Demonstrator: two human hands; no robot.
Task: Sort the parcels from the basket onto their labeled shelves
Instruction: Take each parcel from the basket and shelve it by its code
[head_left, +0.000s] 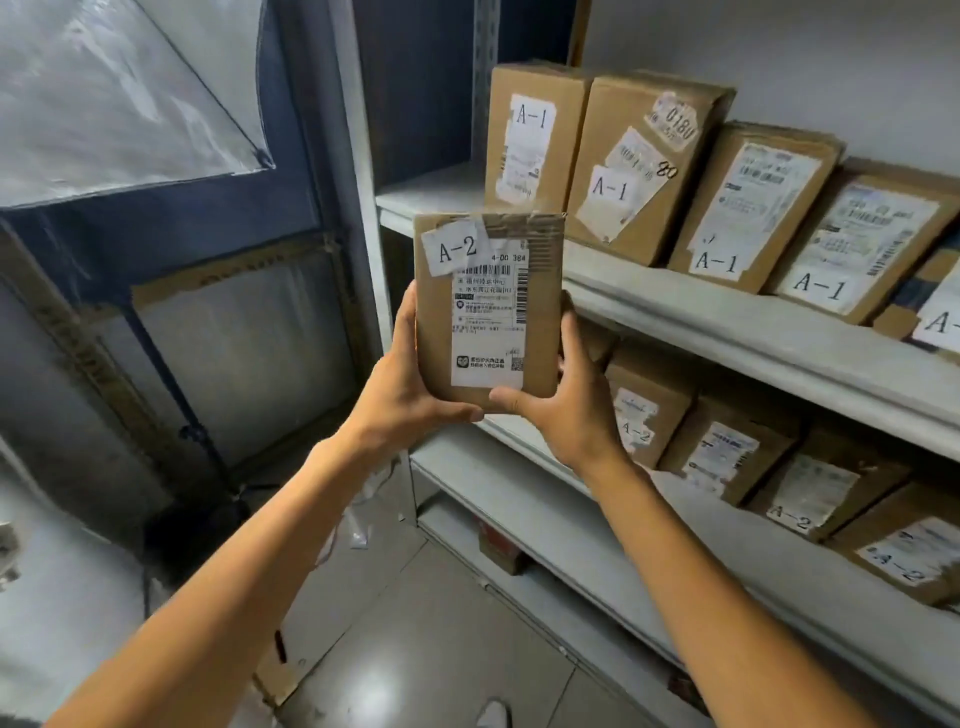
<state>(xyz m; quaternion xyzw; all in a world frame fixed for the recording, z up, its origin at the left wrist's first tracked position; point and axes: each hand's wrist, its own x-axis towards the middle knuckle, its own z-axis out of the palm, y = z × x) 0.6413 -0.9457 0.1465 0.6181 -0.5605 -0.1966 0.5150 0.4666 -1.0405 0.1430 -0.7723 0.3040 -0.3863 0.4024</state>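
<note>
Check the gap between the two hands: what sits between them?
In the head view, only the held A-2 parcel lies between the left hand and the right hand. Each grips one lower side, thumbs nearly meeting at its bottom edge.

Held parcel (488, 306): "A-2", "4-00 384". Upper-shelf boxes (613, 171): "A-1", one "0180". Lower-shelf boxes (644, 410): "A-2".

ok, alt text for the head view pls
Both hands, left and right, hold up a cardboard parcel labelled A-2 in front of metal shelving. The upper shelf holds boxes marked A-1; the shelf below holds boxes marked A-2.
</note>
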